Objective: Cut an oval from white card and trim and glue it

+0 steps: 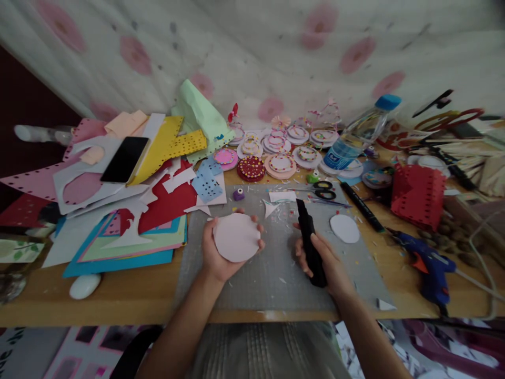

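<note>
Lying across the palm of my left hand is a round pale card disc, gripped by its edges with the fingertips curled over the right side. My right hand is wrapped around a black utility knife, its narrow end pointing away from me. Both hands are above a grey cutting mat. To the right of the knife, a white paper disc lies flat on the mat. Paper scraps and black-handled scissors are beyond the hands.
Stacked coloured paper with a phone fills the left. Decorated discs and a water bottle line the back. At right are a black marker, a blue glue gun with its cord, and a red dotted piece.
</note>
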A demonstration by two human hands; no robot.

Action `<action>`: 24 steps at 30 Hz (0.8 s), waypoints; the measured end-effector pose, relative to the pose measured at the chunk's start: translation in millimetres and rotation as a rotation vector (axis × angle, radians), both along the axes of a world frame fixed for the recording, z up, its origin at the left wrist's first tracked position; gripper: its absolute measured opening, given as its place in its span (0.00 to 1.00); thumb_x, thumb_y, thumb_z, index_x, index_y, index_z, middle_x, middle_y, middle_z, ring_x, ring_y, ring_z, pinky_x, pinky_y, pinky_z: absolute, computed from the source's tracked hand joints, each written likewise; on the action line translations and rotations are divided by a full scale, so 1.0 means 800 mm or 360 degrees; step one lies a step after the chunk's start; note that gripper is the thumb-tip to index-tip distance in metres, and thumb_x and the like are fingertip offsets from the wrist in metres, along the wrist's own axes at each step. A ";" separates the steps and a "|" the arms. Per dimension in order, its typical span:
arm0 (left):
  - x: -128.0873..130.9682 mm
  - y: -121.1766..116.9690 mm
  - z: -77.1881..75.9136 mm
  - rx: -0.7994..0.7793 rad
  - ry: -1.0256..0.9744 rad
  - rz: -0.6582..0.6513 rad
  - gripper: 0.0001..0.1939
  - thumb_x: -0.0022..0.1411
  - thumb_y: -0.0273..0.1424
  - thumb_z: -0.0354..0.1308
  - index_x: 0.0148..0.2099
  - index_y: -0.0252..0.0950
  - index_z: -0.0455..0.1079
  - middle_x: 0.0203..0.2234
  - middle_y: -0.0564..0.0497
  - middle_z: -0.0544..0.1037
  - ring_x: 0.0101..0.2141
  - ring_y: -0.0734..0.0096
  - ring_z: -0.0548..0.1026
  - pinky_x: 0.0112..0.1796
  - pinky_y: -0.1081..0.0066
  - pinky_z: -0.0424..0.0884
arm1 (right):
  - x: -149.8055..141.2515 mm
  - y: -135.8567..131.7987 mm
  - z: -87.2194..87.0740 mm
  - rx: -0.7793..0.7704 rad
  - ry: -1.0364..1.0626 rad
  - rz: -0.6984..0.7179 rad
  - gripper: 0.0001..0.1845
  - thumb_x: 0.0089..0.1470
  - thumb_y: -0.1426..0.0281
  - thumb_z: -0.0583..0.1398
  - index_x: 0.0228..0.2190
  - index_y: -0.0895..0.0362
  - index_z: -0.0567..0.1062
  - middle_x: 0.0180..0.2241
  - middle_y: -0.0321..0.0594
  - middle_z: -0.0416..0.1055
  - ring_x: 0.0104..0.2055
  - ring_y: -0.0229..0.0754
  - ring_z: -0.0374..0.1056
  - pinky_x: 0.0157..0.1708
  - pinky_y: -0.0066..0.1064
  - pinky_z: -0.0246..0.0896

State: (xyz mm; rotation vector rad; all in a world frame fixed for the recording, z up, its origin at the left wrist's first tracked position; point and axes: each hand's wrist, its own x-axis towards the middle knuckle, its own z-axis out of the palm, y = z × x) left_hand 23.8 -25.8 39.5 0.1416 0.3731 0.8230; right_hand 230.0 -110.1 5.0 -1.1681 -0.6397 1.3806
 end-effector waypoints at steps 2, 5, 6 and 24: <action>0.002 0.001 -0.001 0.0328 0.0272 0.0020 0.23 0.62 0.50 0.45 0.46 0.41 0.69 0.41 0.45 0.74 0.42 0.59 0.74 0.38 0.61 0.71 | 0.000 0.000 -0.001 0.0012 0.0005 0.0001 0.22 0.60 0.56 0.56 0.50 0.57 0.68 0.24 0.33 0.68 0.15 0.30 0.57 0.11 0.21 0.50; 0.006 -0.001 -0.004 0.1148 0.0937 0.0002 0.24 0.62 0.52 0.47 0.47 0.40 0.69 0.42 0.44 0.74 0.45 0.54 0.73 0.43 0.55 0.70 | 0.000 0.000 -0.001 0.0012 0.0017 0.0004 0.22 0.60 0.56 0.57 0.49 0.57 0.68 0.24 0.33 0.69 0.15 0.30 0.57 0.11 0.21 0.50; 0.007 -0.003 -0.005 0.1374 0.1111 -0.0036 0.22 0.59 0.50 0.52 0.47 0.40 0.70 0.43 0.44 0.74 0.47 0.53 0.71 0.47 0.52 0.68 | 0.001 0.000 -0.002 0.0009 0.0018 0.0001 0.22 0.59 0.56 0.57 0.49 0.57 0.68 0.24 0.33 0.69 0.15 0.30 0.57 0.11 0.21 0.50; -0.051 -0.016 -0.042 0.2557 0.2226 -0.0147 0.41 0.53 0.41 0.68 0.65 0.45 0.56 0.56 0.44 0.71 0.58 0.48 0.65 0.61 0.45 0.50 | -0.007 -0.008 0.000 0.0064 -0.0410 -0.0013 0.25 0.59 0.59 0.58 0.55 0.49 0.58 0.25 0.28 0.65 0.17 0.32 0.55 0.15 0.23 0.49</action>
